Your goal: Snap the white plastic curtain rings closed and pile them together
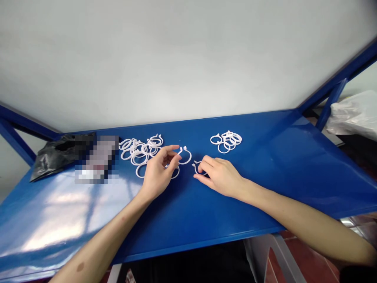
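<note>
My left hand (159,171) pinches the left side of an open white plastic ring (190,158), which looks like a shower curtain ring with knobbed ends. Another white ring (178,173) shows partly from behind that hand's thumb. To the right, my right hand (219,175) has its fingers closed around a white ring (194,169), partly hidden by the fingers. A loose heap of such rings (138,158) lies on the blue table just left of my left hand. Beyond my right hand sits a smaller group of rings (226,147).
The blue tabletop (188,224) meets a pale wall (188,59) at the back. A black plastic bag (55,155) and a blurred-out flat item (100,157) lie at the left. Blue frame bars (331,104) rise at both sides; a clear plastic bag (353,114) hangs at the right.
</note>
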Motion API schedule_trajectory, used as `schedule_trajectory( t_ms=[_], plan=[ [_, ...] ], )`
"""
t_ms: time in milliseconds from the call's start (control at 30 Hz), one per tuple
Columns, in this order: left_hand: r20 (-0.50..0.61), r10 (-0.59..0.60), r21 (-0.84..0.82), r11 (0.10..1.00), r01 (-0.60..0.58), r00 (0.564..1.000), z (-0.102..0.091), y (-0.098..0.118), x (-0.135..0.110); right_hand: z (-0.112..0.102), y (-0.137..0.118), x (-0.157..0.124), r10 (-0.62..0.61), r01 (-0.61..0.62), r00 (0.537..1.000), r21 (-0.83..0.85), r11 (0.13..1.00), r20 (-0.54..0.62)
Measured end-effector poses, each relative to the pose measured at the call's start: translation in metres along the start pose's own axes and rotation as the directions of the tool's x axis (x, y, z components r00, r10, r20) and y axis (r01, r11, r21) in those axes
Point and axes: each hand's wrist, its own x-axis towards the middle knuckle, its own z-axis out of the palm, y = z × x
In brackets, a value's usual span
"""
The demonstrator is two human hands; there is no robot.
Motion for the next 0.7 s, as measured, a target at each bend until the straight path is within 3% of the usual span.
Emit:
schedule_trajectory(
  t_ms=[133, 300, 433, 700],
  plan=[
    [0.117, -0.001, -0.138, 0.990, 0.017, 0.993, 0.003, 0.007, -0.003, -0.003, -0.001, 0.001, 0.091, -0.051, 0.973, 0.187, 0.981, -0.214],
    [0.205, -0.014, -0.236, 0.970, 0.063, 0.979, 0.008, 0.013, -0.009, 0.001, 0.004, 0.002, 0.138, -0.041, 0.963, 0.381, 0.924, -0.233],
    [0.212, 0.002, -0.168, 0.985, 0.035, 0.977, 0.011, 0.013, -0.013, 0.003, 0.004, 0.003, 0.080, 0.040, 0.961, 0.421, 0.906, -0.263],
    [0.200, 0.120, 0.053, 0.990, -0.133, 0.972, 0.011, 0.017, -0.019, 0.000, 0.000, 0.002, -0.081, 0.206, 0.938, 0.353, 0.913, -0.338]
  ],
)
